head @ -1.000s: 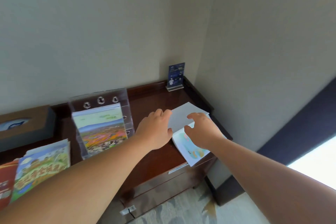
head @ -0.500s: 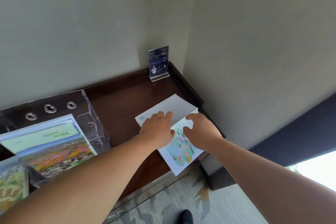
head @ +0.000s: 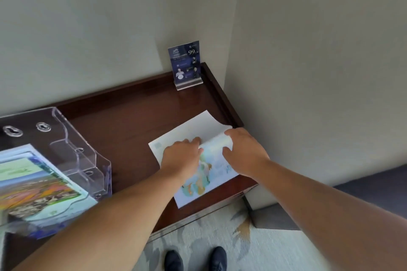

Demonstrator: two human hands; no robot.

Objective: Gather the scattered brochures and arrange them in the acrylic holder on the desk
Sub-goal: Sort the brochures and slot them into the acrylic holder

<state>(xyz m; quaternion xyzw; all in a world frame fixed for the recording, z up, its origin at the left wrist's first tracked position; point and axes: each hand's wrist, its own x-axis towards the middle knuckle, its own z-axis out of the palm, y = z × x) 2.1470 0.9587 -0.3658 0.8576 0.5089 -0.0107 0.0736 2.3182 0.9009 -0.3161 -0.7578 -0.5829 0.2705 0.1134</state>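
Observation:
A brochure (head: 193,130) with a white upper panel and a pale map print lies unfolded on the right end of the dark wooden desk (head: 123,116). My left hand (head: 181,156) presses flat on its middle. My right hand (head: 243,152) pinches its right edge, which curls up off the desk. A clear acrylic holder (head: 77,152) stands at the left; colourful brochures (head: 37,187) sit in its front pocket.
A small blue sign in a clear stand (head: 186,64) sits in the desk's back right corner against the wall. The desk has a raised rim at the back and right. Patterned carpet (head: 220,231) and my shoes (head: 195,258) show below the front edge.
The view has tilted down and moved closer to the desk. My right hand has shifted to the brochure's right edge and lifted it. My left hand stays on the sheet.

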